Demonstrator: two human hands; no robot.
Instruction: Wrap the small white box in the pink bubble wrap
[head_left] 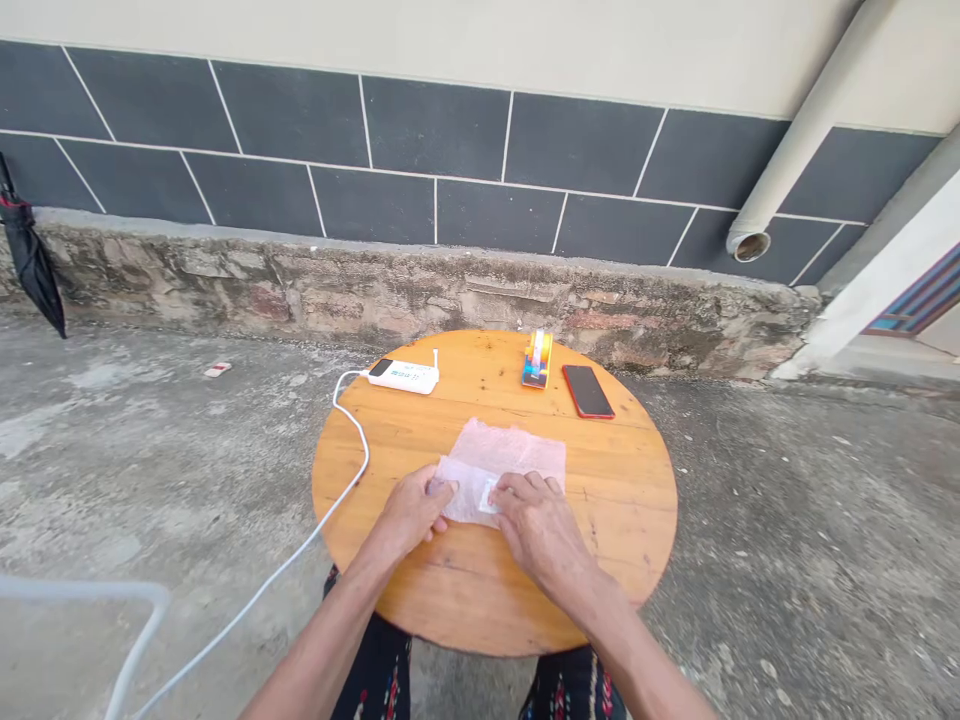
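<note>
A thin pink sheet that looks like bubble wrap [529, 452] lies on the round wooden table [465, 590], its near left part folded over. My left hand [417, 508] pinches the left edge of this fold between thumb and fingers. On the folded part rests a small white flat packet [487, 494]. The bent fingertips of my right hand [536, 515] hold the packet's right side and partly cover it; its print is too small to read.
Toward the table's far side are a white device with a cable [405, 376], a yellow and blue tape dispenser [537, 360] and a red-edged phone [588, 391]. The white cable [330, 520] runs over the left rim. Behind stands a tiled wall [472, 215].
</note>
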